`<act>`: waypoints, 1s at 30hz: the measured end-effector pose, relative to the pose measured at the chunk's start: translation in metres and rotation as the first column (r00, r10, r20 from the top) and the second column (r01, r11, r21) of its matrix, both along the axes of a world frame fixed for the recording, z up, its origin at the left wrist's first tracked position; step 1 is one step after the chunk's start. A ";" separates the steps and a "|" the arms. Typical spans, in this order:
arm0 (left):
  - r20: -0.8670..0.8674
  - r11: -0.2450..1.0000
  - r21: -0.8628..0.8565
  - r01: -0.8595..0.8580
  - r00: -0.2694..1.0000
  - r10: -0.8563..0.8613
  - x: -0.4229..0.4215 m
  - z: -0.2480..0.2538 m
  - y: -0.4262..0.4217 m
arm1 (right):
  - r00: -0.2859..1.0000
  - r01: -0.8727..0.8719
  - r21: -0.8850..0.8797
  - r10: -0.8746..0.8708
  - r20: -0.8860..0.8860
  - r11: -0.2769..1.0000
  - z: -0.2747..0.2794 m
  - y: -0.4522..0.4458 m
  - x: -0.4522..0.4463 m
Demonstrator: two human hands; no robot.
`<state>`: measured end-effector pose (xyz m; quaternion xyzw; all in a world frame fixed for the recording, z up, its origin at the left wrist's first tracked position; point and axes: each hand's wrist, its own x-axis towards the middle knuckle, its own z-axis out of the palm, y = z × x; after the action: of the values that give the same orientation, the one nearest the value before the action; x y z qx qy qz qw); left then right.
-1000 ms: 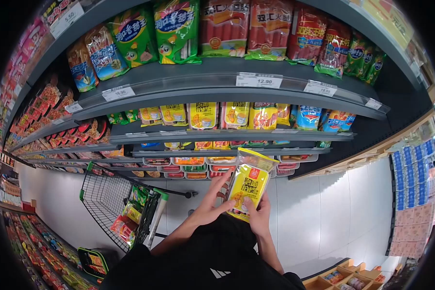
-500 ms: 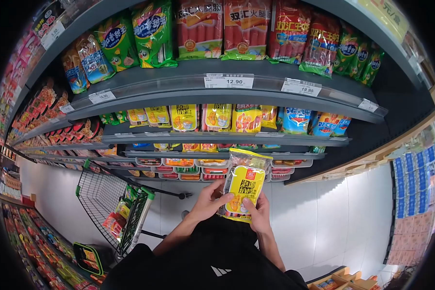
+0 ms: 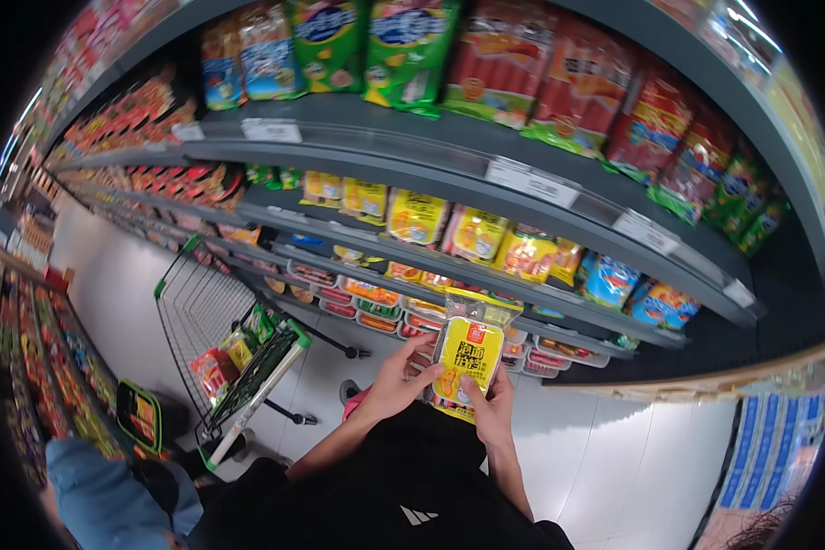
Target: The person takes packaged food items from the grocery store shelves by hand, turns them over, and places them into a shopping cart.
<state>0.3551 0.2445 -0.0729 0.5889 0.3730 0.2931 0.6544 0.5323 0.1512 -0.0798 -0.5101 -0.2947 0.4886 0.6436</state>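
A yellow sausage packet (image 3: 472, 346) with a clear, crimped top is held upright in front of my body, its printed face turned towards me. My left hand (image 3: 401, 385) grips its left side, the thumb lying on the front near the lower edge. On the lower right, my right hand (image 3: 493, 409) is closed around the packet, that thumb also on the front. The fingers behind it are mostly hidden. Similar yellow packets (image 3: 416, 217) stand on the shelf beyond my hands.
A shopping cart (image 3: 247, 420) with several bright packages stands at my left. Beside it is a dark basket with a green rim (image 3: 139, 417). A person in a blue sleeve (image 3: 96, 495) is at the lower left. Curved shelves (image 3: 385, 151) with price tags stretch ahead.
My view has turned and tilted, so the shelves slope down to the right. A person in blue has come into view at lower left. Both hands still hold the packet.
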 end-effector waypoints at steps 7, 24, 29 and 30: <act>0.087 0.988 0.070 -0.140 0.987 0.134 -0.044 -0.024 -0.009 | 0.964 -0.252 -0.120 0.260 0.054 0.960 0.013 0.029 -0.039; 0.726 0.752 -0.647 0.124 0.401 0.558 -0.248 -0.061 0.008 | 0.719 -0.680 -0.110 0.688 0.093 0.725 0.012 0.109 -0.200; 0.439 0.645 -0.720 -0.257 0.551 0.709 -0.328 -0.062 0.033 | 0.547 -0.761 -0.237 0.793 0.268 0.604 -0.025 0.139 -0.262; 0.371 0.583 -0.767 -0.268 0.557 0.743 -0.351 -0.077 0.038 | 0.531 -0.752 -0.261 0.791 0.304 0.605 -0.033 0.143 -0.275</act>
<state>0.0038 0.2828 -0.1502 0.0418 0.3533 0.5254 0.7729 0.2570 0.2945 -0.1129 -0.4440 -0.5866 0.6242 0.2629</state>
